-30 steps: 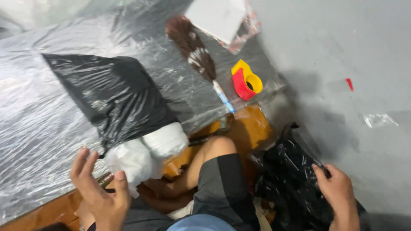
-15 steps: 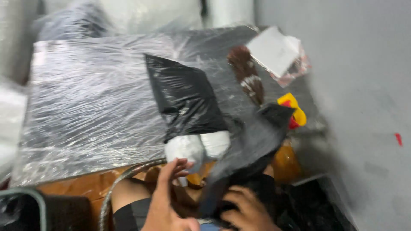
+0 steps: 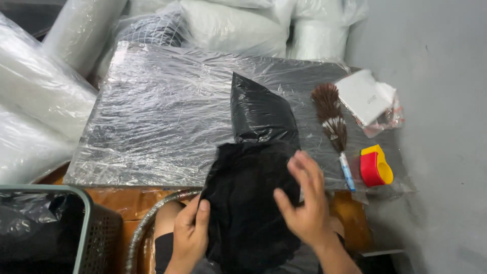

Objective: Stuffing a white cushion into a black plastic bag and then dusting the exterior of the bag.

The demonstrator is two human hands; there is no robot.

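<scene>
The left hand [image 3: 188,234] pinches the near-left edge of a black lacy cloth [image 3: 248,213], fingers curled shut on it. The right hand [image 3: 303,200] lies open and flat on its right side, fingers spread. Just beyond both, the cloth's far end overlaps a black plastic bag [image 3: 261,112] on the wrapped board [image 3: 152,116]; a brush [image 3: 335,129] lies right.

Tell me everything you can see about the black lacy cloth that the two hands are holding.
The black lacy cloth looks thin, soft and matte, with a scalloped edge at the bottom. It hangs in front of the person's lap and its top reaches the near edge of the plastic-wrapped board. The left hand grips its left edge, and the right hand lies spread on its right side. Its upper part overlaps the bottom of a glossy black plastic bag on the board.
</scene>
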